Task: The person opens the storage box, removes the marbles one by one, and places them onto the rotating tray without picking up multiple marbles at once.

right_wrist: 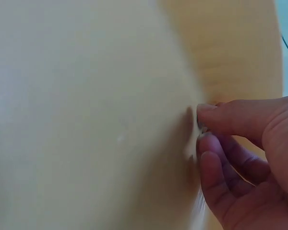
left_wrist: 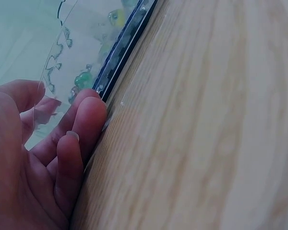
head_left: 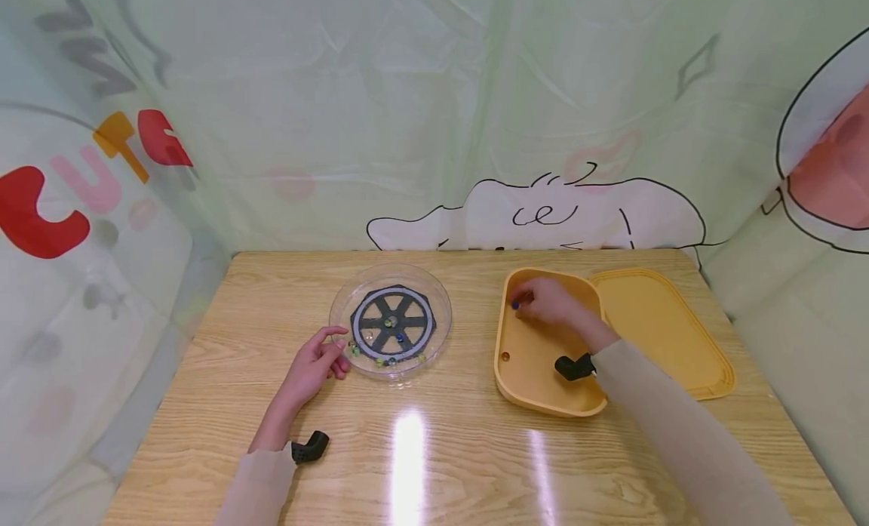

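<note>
A clear round dish (head_left: 440, 345) with several glass marbles (head_left: 388, 361) in it stands left of centre. A dark wheel-like pattern with a pale ring (head_left: 428, 322) shows through it. My left hand (head_left: 315, 367) holds the dish's near left edge; in the left wrist view, fingers (left_wrist: 89, 115) lie against its outside, low by the table. Inside a yellow plastic box (head_left: 543, 407), my right hand (head_left: 546, 301) pinches a blue marble (head_left: 515, 306) between thumb and fingertips, close to the left wall. An amber marble (head_left: 505, 356) lies on the box floor.
A flat yellow lid (head_left: 668, 333) lies right of the box, its left edge against the box. The wooden table (head_left: 462, 450) ends at a printed curtain (head_left: 339, 133) at the back. Black wrist cameras (head_left: 309, 447) stick out from both sleeves.
</note>
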Demonstrator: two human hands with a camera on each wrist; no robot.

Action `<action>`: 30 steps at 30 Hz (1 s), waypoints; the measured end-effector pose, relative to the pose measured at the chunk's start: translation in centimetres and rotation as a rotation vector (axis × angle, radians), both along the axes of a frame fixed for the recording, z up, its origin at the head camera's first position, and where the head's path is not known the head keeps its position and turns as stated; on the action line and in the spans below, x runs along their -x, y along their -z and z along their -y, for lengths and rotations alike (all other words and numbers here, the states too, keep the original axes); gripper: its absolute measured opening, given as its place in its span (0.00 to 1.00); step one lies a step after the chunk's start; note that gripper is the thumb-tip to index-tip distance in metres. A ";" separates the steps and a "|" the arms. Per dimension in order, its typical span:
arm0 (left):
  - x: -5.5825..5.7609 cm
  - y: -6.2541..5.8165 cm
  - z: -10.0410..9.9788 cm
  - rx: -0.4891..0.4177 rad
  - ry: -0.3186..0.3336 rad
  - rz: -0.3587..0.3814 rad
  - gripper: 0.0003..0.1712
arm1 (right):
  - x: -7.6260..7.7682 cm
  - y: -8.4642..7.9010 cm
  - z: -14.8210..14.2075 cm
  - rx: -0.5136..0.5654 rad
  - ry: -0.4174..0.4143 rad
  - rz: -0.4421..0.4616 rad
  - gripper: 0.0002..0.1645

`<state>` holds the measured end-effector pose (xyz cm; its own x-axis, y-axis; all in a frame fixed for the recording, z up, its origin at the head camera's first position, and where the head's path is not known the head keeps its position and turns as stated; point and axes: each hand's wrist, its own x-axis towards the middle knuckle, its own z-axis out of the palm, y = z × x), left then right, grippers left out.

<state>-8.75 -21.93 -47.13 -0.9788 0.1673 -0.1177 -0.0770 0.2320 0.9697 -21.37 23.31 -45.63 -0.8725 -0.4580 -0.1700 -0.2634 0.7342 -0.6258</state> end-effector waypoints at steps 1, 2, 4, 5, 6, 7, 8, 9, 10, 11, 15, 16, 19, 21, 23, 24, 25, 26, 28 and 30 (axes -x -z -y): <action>0.0 0.0 0.0 0.001 0.000 0.001 0.18 | -0.1 0.0 0.1 0.000 -0.005 -0.005 0.12; 0.0 0.0 0.0 0.000 0.001 0.001 0.18 | -0.1 0.0 0.2 -0.002 -0.007 -0.008 0.12; 0.0 0.0 0.0 0.002 -0.001 0.005 0.18 | -0.2 0.0 0.4 -0.001 -0.008 -0.011 0.10; 0.0 0.0 0.0 0.003 -0.003 0.009 0.18 | -0.2 0.0 0.4 0.002 -0.008 -0.011 0.10; 0.0 0.0 0.0 0.004 -0.004 0.012 0.18 | -0.2 0.0 0.5 0.006 -0.005 -0.007 0.10; 0.0 0.0 0.0 0.006 -0.005 0.016 0.18 | -0.2 0.0 0.6 0.009 -0.009 -0.012 0.10; -0.1 0.0 0.0 0.006 -0.007 0.018 0.17 | -0.2 0.1 0.6 0.010 -0.006 -0.009 0.09; -0.1 0.0 0.0 0.007 -0.009 0.021 0.17 | -0.2 0.2 0.7 0.012 -0.004 -0.004 0.09; -0.1 0.0 0.0 0.008 -0.010 0.023 0.17 | -0.2 0.2 0.7 0.015 -0.006 -0.001 0.09; -0.1 0.0 0.0 0.008 -0.010 0.024 0.17 | -0.2 0.2 0.7 0.013 -0.004 0.001 0.09; -0.1 0.0 -0.1 0.009 -0.009 0.024 0.17 | -0.3 0.3 0.8 -0.001 -0.001 0.006 0.09; -0.1 0.0 -0.1 0.008 -0.008 0.022 0.17 | -0.3 0.3 0.8 -0.002 -0.004 0.003 0.09; -0.1 0.0 -0.1 0.007 -0.011 0.018 0.17 | -0.4 0.3 0.7 -0.004 -0.011 -0.002 0.09; 0.0 0.0 -0.1 0.006 -0.012 0.016 0.17 | -0.3 0.3 0.7 -0.002 -0.016 -0.008 0.09; 0.0 0.0 -0.1 0.010 -0.012 0.013 0.18 | -0.3 0.4 0.7 -0.001 -0.020 -0.015 0.08; 0.0 0.0 -0.1 0.013 -0.011 0.012 0.18 | -0.2 0.4 0.7 -0.001 -0.021 -0.018 0.08; 0.0 0.0 -0.1 0.015 -0.013 0.013 0.17 | -0.2 0.5 0.7 0.001 -0.022 -0.020 0.08; 0.0 0.0 -0.1 0.016 -0.013 0.013 0.17 | -0.1 0.5 0.6 0.004 -0.021 -0.019 0.08; 0.0 0.0 -0.1 0.020 -0.013 0.013 0.17 | -0.1 0.3 0.6 0.017 -0.018 -0.016 0.08; 0.0 0.0 -0.1 0.025 -0.013 0.013 0.17 | -0.2 0.0 0.5 0.028 -0.002 -0.001 0.08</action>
<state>-8.74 -21.81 -47.14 -0.9793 0.1516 -0.1342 -0.0924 0.2548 0.9626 -21.18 22.77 -45.64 -0.8721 -0.4639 -0.1558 -0.2654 0.7158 -0.6459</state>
